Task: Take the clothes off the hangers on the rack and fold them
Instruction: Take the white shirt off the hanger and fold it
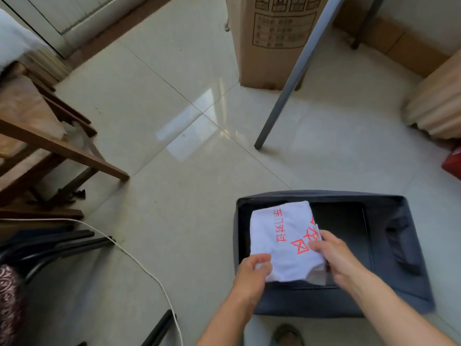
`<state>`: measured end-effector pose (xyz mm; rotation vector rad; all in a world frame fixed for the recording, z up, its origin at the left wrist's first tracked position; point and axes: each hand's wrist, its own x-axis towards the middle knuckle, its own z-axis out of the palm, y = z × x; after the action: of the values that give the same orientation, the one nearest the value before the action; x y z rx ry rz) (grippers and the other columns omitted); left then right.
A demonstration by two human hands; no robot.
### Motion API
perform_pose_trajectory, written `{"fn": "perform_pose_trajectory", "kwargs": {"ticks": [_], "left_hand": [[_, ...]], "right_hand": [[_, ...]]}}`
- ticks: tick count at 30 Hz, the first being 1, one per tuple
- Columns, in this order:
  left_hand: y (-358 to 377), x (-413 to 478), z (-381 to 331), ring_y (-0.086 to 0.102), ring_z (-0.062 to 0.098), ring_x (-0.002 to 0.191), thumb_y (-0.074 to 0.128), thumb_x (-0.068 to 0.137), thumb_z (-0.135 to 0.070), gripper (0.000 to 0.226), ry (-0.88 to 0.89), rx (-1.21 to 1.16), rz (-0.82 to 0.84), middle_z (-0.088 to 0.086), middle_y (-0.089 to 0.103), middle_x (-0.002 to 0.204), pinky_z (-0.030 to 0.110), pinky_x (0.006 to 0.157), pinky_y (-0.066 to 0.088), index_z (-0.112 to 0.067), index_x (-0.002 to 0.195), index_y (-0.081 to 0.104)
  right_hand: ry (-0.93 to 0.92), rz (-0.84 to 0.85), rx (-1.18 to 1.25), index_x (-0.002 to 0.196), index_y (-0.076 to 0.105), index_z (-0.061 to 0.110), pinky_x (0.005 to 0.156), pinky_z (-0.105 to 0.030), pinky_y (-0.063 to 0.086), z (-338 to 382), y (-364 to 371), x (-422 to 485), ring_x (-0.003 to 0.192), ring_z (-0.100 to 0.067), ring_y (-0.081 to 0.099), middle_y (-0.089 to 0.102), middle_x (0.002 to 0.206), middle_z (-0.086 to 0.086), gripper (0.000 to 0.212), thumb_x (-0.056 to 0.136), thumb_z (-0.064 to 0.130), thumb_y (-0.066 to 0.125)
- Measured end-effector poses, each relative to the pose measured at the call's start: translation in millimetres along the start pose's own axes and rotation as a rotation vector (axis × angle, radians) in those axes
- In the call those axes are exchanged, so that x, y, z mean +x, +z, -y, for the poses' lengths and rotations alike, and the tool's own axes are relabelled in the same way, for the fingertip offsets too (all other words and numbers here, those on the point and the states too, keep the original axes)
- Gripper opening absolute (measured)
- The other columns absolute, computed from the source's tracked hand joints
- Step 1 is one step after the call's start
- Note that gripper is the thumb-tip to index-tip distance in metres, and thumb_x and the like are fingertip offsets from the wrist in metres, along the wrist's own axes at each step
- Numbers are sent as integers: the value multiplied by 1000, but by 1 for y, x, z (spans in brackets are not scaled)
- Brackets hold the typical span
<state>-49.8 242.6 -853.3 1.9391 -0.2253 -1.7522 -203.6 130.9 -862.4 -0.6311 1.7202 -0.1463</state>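
— White cloth w/ red print: who's got it?
— Both hands. Fingers (262,258) of the left hand (252,270) curl round the near-left corner of the folded shirt (279,236), cloth bunched under them. Fingers (316,245) of the right hand (335,258) pinch its right edge, thumb on top, right by the red characters.
— So neither hand is slack?
— No, each has a firm hold on the fabric.
— Where's the shirt vs. the bin?
— Inside the rim of the dark grey fabric bin (399,248), over its left half. Right half of the bin shows bare dark bottom. Can't tell if the shirt lies on the bottom or hangs just above it.
— And the forearms?
— Bare, coming in over the bin's near wall, one per side of the shirt.
— Round the bin?
— Pale glossy floor tiles (174,171) on all sides. Near side of the bin: a shoe toe (287,334), blurry. Left of the bin: a white cord (139,258) snaking over the floor, black rods (62,243) past it, a wooden frame (62,148) further left. Far side of the bin: a grey metal leg (294,78) slanting up and a tall cardboard box (269,38) behind that. Right of the bin, at the pic's edge: sth red (452,166), can't make out what.
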Motion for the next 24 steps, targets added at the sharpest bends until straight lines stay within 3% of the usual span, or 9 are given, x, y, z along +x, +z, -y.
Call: {"fn": "perform_pose_trajectory", "kwargs": {"ticks": [2, 5, 8, 10, 13, 16, 18, 21, 24], "left_hand": [[2, 10, 5, 56, 11, 115, 60, 87, -21, 21, 15, 24, -26, -4, 56, 131, 31, 103, 46, -30, 106, 63], [3, 22, 9, 47, 13, 123, 60, 91, -14, 28, 53, 82, -70, -2, 41, 141, 20, 98, 37, -26, 116, 55], [8, 29, 14, 27, 15, 143, 60, 93, -22, 45, 43, 209, -64, 0, 20, 155, 22, 111, 25, -24, 136, 48], [11, 24, 10, 21, 14, 146, 59, 94, -25, 48, 36, 247, -37, 0, 16, 159, 23, 113, 19, -22, 140, 46], [9, 16, 4, 36, 14, 136, 58, 96, -20, 42, 51, 201, -42, 2, 30, 152, 18, 103, 28, -19, 137, 49], [5, -4, -13, 51, 26, 125, 57, 95, -20, 35, 15, 107, -41, 11, 48, 140, 31, 101, 41, -21, 130, 55], [-1, -20, -29, 57, 20, 112, 55, 96, -17, 32, 8, 27, -35, 8, 56, 131, 33, 96, 46, -20, 128, 56], [-10, -49, -62, 55, 1, 85, 51, 99, -12, 27, 45, -89, -23, -7, 60, 104, 22, 74, 47, -16, 126, 56], [-22, -86, -101, 55, 7, 92, 51, 99, -13, 26, 99, -126, -27, 0, 58, 111, 26, 79, 48, -16, 124, 58]], "right_hand": [[-17, 18, 14, 104, 63, 6, 65, -33, 50, 0, 5, 11, 82, -28, 66, 71, 96, -15, 24, 89, -8, 51], [-29, 33, -46, 124, 57, 8, 81, -37, 52, -6, 15, 25, 99, -29, 65, 66, 116, -14, 35, 91, -3, 54], [-53, -36, -278, 150, 30, 14, 108, -40, 38, -16, 23, 36, 137, -29, 39, 39, 149, -11, 68, 89, 8, 60], [-80, -97, -320, 150, 29, 17, 113, -41, 31, -20, 28, 33, 142, -28, 30, 35, 153, -11, 68, 88, 9, 58], [-140, -103, -300, 145, 37, 17, 108, -39, 37, -11, 37, 10, 132, -25, 41, 45, 143, -7, 57, 91, 7, 55], [-176, -56, -185, 135, 48, 12, 93, -32, 44, 2, 43, -17, 104, -19, 53, 55, 118, -2, 42, 94, 1, 51], [-172, -45, -119, 126, 54, 10, 95, -37, 48, 11, 45, -37, 100, -22, 59, 61, 117, -9, 36, 92, -1, 49], [-210, 6, -86, 120, 59, 9, 89, -36, 49, 27, 43, -78, 98, -21, 61, 62, 111, -10, 31, 92, 0, 51], [-249, 70, -68, 114, 60, 15, 82, -31, 50, 52, 36, -125, 98, -19, 62, 64, 105, -4, 26, 93, 3, 52]]}}
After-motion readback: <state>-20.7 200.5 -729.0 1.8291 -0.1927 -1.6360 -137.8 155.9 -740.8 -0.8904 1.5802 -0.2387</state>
